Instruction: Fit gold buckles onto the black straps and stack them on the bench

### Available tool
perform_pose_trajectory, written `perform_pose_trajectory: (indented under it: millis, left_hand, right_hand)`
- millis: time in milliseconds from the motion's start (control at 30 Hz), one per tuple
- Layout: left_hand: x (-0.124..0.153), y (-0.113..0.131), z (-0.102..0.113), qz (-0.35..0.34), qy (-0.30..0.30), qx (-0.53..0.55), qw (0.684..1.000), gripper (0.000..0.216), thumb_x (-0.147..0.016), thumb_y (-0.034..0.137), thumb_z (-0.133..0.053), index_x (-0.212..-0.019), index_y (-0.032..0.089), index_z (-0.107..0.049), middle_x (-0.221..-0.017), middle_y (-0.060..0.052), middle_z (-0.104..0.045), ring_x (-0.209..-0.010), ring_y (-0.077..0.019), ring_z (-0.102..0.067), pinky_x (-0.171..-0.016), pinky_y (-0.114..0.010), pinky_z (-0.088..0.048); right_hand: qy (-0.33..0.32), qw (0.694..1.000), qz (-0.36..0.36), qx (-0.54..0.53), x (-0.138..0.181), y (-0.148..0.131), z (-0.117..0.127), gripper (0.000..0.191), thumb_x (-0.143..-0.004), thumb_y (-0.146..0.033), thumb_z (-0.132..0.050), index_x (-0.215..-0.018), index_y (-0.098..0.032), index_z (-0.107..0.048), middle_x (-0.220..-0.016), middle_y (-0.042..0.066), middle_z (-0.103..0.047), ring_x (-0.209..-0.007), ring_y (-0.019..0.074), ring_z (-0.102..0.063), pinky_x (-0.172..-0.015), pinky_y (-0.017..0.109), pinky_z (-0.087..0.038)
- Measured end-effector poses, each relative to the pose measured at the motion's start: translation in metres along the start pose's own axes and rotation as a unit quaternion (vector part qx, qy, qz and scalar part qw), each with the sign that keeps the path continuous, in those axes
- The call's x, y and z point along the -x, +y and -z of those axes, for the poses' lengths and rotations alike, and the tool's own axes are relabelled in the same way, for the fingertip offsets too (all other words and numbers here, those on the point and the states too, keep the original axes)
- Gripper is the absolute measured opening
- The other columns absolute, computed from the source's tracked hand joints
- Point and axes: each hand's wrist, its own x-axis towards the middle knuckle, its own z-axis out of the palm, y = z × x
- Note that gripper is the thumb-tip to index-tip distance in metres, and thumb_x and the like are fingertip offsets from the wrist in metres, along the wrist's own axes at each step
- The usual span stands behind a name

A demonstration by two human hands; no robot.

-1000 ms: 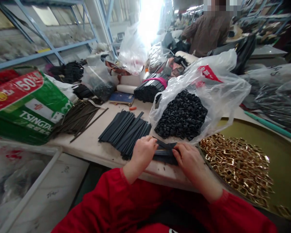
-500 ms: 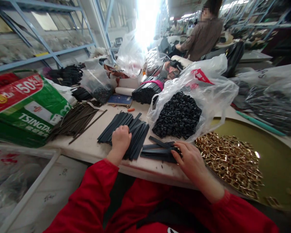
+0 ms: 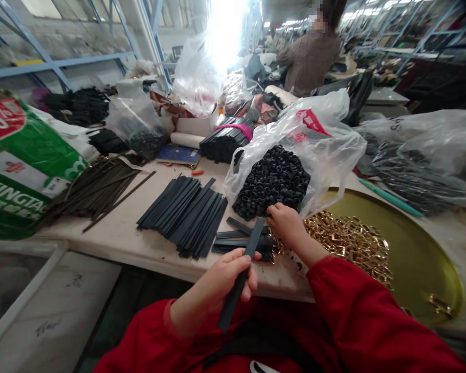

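Note:
My left hand (image 3: 227, 277) is closed round one flat black strip (image 3: 256, 233), held slanting above the table's near edge. My right hand (image 3: 285, 224) reaches forward with bent fingers into the mouth of a clear plastic bag (image 3: 326, 150) full of small black rings (image 3: 272, 181); whether it holds a ring is hidden. A small stack of black strips (image 3: 236, 242) lies between my hands. A larger pile of the same strips (image 3: 184, 212) lies to the left on the pale table (image 3: 120, 233).
A round brass-coloured tray (image 3: 419, 248) with several gold buckles (image 3: 349, 241) sits at the right. Thin dark sticks (image 3: 93, 189) and a green printed sack (image 3: 19, 160) lie at the left. Bags and strip bundles crowd the back. Another person (image 3: 310, 57) stands far behind.
My left hand has lifted one strip off the big pile and drawn it toward me. My right hand has left the small stack and gone forward to the bag of rings.

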Motion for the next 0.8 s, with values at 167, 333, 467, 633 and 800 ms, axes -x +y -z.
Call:
perform_pose_trajectory:
  millis: [167,333,467,633,800]
  left_hand:
    - [-0.007,0.002,0.005,0.021,0.011,0.017,1.000,0.025,-0.081,0.031,-0.045,-0.098,0.013,-0.050,-0.050,0.003,-0.057,-0.032,-0.0053,-0.044,-0.034,-0.014,-0.031]
    - [-0.013,0.000,0.003,0.040,0.022,0.015,0.999,0.022,-0.079,0.024,-0.043,-0.096,0.013,-0.051,-0.063,0.000,-0.060,-0.041,-0.0063,-0.051,-0.037,-0.015,-0.034]
    - [-0.006,0.002,-0.002,0.005,0.034,-0.073,0.997,0.024,-0.077,0.020,-0.043,-0.099,0.015,-0.050,-0.067,0.003,-0.057,-0.043,-0.0045,-0.047,-0.039,-0.015,-0.033]
    - [0.006,0.002,-0.008,-0.038,0.031,-0.221,0.974,0.033,-0.086,0.042,-0.035,-0.097,0.015,-0.050,-0.048,0.007,-0.046,-0.035,-0.0056,-0.037,-0.036,-0.016,-0.025]
    - [0.014,-0.001,-0.018,-0.082,0.046,-0.321,0.942,0.030,-0.086,0.040,-0.034,-0.085,0.015,-0.051,-0.052,0.005,-0.050,-0.040,-0.0077,-0.045,-0.041,-0.018,-0.033]
  right_hand:
    - [0.015,0.998,-0.003,-0.069,0.001,0.007,0.001,0.007,-0.080,-0.021,-0.054,-0.077,-0.016,-0.056,-0.080,0.008,-0.060,-0.075,0.0201,-0.056,-0.064,0.028,-0.036]
    - [0.053,0.902,-0.110,-0.415,0.024,0.008,0.013,0.017,-0.076,-0.034,-0.058,-0.081,-0.018,-0.055,-0.064,0.000,-0.057,-0.059,0.0154,-0.052,-0.056,0.028,-0.038]
    - [-0.037,0.693,-0.172,-0.699,0.049,-0.002,0.025,0.041,-0.070,-0.038,-0.065,-0.103,-0.018,-0.055,-0.078,0.001,-0.064,-0.062,0.0122,-0.056,-0.061,0.027,-0.045]
    - [-0.105,0.501,-0.234,-0.827,0.071,-0.007,0.032,0.028,-0.063,-0.033,-0.074,-0.083,-0.019,-0.060,-0.081,-0.001,-0.066,-0.062,0.0065,-0.059,-0.067,0.021,-0.048]
    - [-0.086,0.461,-0.230,-0.853,0.085,-0.014,0.038,0.031,-0.058,-0.033,-0.079,-0.070,-0.018,-0.054,-0.066,-0.006,-0.060,-0.054,0.0043,-0.056,-0.057,0.017,-0.047]
